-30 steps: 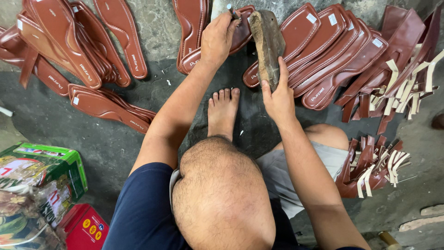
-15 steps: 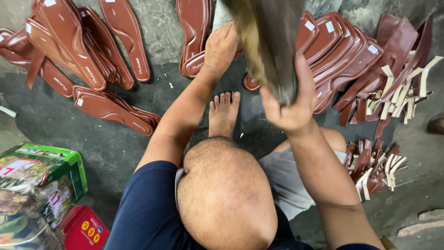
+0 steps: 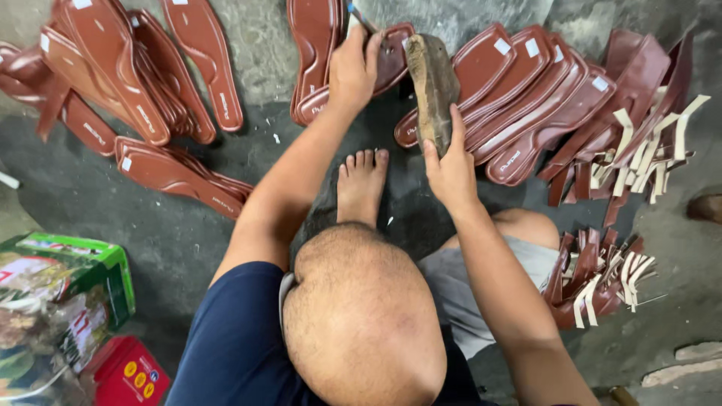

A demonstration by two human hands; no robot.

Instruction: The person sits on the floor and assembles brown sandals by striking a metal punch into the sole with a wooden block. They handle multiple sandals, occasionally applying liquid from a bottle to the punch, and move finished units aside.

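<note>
Our right hand grips a worn brown sole upright at one o'clock. Our left hand pinches a thin tool at twelve. Red-brown insoles fan out behind; our knee hides the near floor.

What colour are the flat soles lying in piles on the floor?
The soles are reddish brown, some with small white labels; the head view shows this best.

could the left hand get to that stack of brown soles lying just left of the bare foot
Probably yes. The left hand holds a thin tool over the soles ahead, and the stack of brown soles lies on open floor beside that forearm, with nothing between them.
</note>
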